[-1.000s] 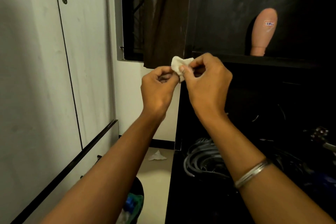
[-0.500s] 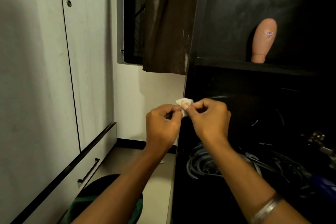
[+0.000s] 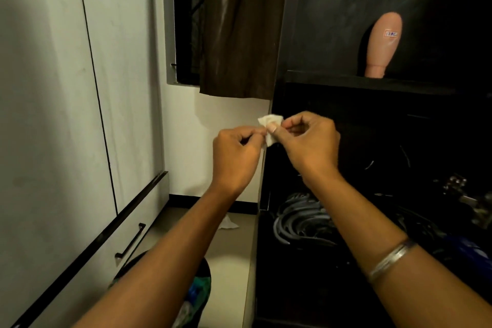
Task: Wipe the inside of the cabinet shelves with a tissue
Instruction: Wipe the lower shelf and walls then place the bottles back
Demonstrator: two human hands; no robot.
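Observation:
A small crumpled white tissue (image 3: 269, 125) is held up in front of the left edge of the black open cabinet (image 3: 277, 141). My left hand (image 3: 235, 157) pinches its left side and my right hand (image 3: 310, 145) pinches its right side between thumb and fingers. Both hands are close together in the air. Higher up runs the dark upper shelf (image 3: 332, 80); the compartment under it is very dark.
A pink bottle-shaped object (image 3: 383, 42) stands on the upper shelf. Coiled grey cables (image 3: 300, 218) and metal parts (image 3: 460, 189) lie in the lower compartment. White wardrobe doors (image 3: 53, 114) fill the left. A dustbin (image 3: 194, 295) and a tissue scrap (image 3: 227, 224) are on the floor.
My view has tilted, so my hands and the tissue sit lower against the cabinet, below the upper shelf's edge. Both hands keep pinching the tissue, working it between the fingers.

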